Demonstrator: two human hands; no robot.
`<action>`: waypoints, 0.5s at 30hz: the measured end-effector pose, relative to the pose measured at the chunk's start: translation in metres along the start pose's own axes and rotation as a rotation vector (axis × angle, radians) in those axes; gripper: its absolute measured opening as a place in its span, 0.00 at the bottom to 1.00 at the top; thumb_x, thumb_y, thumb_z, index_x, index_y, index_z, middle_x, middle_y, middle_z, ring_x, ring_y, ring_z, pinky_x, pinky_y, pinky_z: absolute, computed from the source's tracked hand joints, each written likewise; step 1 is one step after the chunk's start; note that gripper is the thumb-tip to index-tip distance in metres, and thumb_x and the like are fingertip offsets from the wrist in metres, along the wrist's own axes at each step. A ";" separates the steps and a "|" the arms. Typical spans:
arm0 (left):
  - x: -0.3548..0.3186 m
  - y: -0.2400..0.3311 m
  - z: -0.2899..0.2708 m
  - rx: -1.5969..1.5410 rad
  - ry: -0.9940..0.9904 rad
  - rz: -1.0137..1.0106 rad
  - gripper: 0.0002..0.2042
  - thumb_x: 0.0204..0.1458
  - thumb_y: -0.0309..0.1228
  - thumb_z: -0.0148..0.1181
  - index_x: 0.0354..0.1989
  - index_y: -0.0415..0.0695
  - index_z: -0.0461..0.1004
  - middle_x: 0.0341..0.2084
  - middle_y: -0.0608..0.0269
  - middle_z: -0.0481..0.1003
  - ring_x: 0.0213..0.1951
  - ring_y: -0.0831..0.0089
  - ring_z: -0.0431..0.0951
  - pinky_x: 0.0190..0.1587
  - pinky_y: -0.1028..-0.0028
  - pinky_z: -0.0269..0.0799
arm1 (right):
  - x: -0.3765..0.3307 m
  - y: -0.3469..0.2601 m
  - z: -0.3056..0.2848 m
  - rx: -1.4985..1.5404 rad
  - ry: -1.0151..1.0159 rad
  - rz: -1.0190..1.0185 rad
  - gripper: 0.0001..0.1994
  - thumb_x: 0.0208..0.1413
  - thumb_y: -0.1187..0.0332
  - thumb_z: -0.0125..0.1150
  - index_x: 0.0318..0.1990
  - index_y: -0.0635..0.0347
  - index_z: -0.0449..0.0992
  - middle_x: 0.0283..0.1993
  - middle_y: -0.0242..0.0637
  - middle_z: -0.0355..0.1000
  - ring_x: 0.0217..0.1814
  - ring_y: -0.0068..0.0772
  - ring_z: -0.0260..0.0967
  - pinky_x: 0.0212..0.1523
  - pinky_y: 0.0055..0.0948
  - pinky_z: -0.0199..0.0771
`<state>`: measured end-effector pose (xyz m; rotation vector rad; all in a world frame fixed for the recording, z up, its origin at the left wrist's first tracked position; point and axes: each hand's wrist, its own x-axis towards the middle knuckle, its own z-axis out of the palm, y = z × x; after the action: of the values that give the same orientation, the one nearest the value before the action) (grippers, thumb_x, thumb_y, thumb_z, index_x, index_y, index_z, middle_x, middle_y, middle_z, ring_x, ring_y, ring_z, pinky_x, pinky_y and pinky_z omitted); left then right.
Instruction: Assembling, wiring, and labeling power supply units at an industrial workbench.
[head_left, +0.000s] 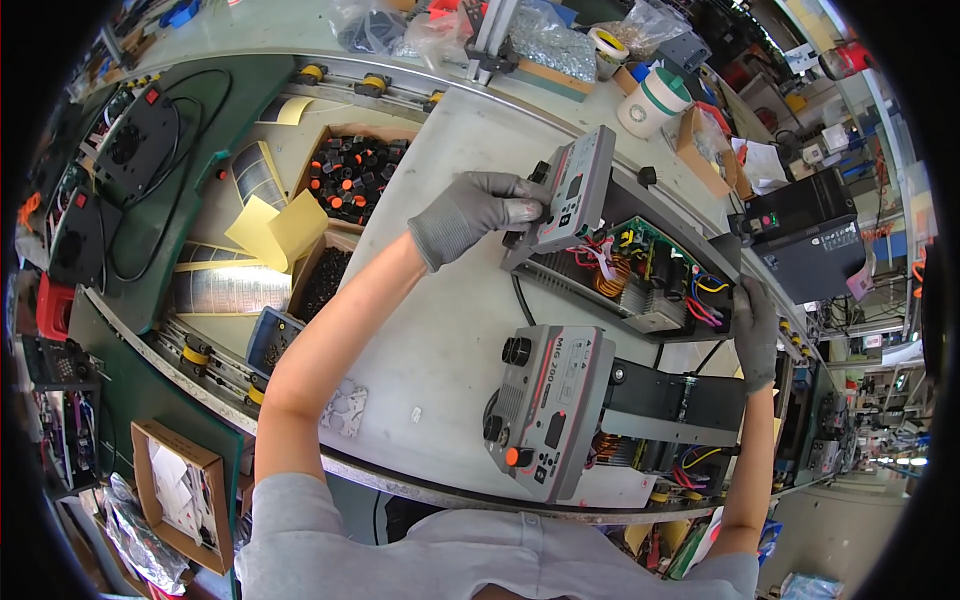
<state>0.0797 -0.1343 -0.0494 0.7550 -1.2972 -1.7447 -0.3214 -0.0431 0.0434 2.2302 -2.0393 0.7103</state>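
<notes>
Steadying both ends seemed wise: the open machine [664,308] was set on the tabletop [400,345] beyond its twin [552,408], front panel [582,188] pinched knob-side by fingers of the left hand [474,213]; right hand [756,325] was placed at the rear, finger closure couldn't be told; coloured wires [702,313] were best kept clear

Left arm [340,335] bends inward, gloved fingers [515,187] curled; right forearm [757,450] extends forward
</notes>
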 end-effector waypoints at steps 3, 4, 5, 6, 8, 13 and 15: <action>0.002 -0.005 0.002 -0.111 0.017 -0.016 0.14 0.53 0.27 0.59 0.47 0.35 0.75 0.35 0.62 0.78 0.33 0.78 0.75 0.41 0.78 0.72 | 0.000 -0.003 -0.002 -0.005 -0.014 0.016 0.14 0.58 0.67 0.50 0.46 0.69 0.71 0.36 0.46 0.70 0.37 0.40 0.67 0.41 0.30 0.66; 0.002 -0.005 0.003 -0.110 0.019 -0.016 0.14 0.53 0.27 0.59 0.47 0.35 0.75 0.35 0.62 0.78 0.33 0.78 0.75 0.41 0.78 0.72 | 0.000 -0.004 -0.002 -0.003 -0.013 0.024 0.14 0.58 0.67 0.50 0.46 0.69 0.71 0.36 0.46 0.70 0.37 0.40 0.67 0.41 0.30 0.66; 0.002 -0.004 0.004 -0.110 0.030 -0.051 0.14 0.53 0.27 0.59 0.47 0.35 0.75 0.34 0.62 0.78 0.32 0.79 0.74 0.40 0.78 0.72 | 0.000 -0.003 -0.001 -0.002 -0.013 0.023 0.14 0.58 0.67 0.50 0.46 0.69 0.71 0.36 0.46 0.70 0.37 0.40 0.67 0.41 0.30 0.66; 0.003 -0.004 0.005 -0.111 0.038 -0.085 0.14 0.53 0.27 0.59 0.47 0.35 0.75 0.34 0.62 0.78 0.32 0.79 0.73 0.39 0.79 0.71 | 0.000 -0.003 -0.001 -0.005 -0.005 0.015 0.14 0.58 0.67 0.50 0.45 0.70 0.72 0.36 0.46 0.70 0.36 0.39 0.67 0.41 0.30 0.66; 0.001 -0.002 0.005 -0.061 0.022 -0.049 0.14 0.53 0.27 0.60 0.47 0.35 0.75 0.33 0.63 0.78 0.31 0.80 0.73 0.39 0.78 0.71 | 0.000 -0.002 -0.001 -0.009 0.004 0.007 0.14 0.58 0.67 0.50 0.45 0.70 0.72 0.35 0.46 0.69 0.36 0.39 0.67 0.40 0.30 0.66; 0.003 -0.001 0.004 0.013 -0.012 0.015 0.14 0.52 0.27 0.61 0.47 0.35 0.75 0.32 0.63 0.78 0.31 0.80 0.73 0.38 0.78 0.71 | -0.001 -0.002 -0.003 0.007 -0.002 0.025 0.13 0.58 0.68 0.51 0.45 0.70 0.72 0.33 0.45 0.69 0.33 0.38 0.66 0.37 0.30 0.65; 0.005 -0.006 0.006 0.005 -0.018 0.000 0.14 0.52 0.27 0.61 0.47 0.35 0.75 0.32 0.63 0.78 0.31 0.80 0.73 0.39 0.78 0.71 | -0.001 -0.001 -0.004 0.012 0.003 0.030 0.13 0.58 0.68 0.51 0.44 0.70 0.72 0.33 0.45 0.69 0.33 0.38 0.66 0.37 0.30 0.65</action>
<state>0.0709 -0.1352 -0.0537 0.7444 -1.3139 -1.7523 -0.3219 -0.0409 0.0466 2.2085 -2.0771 0.7294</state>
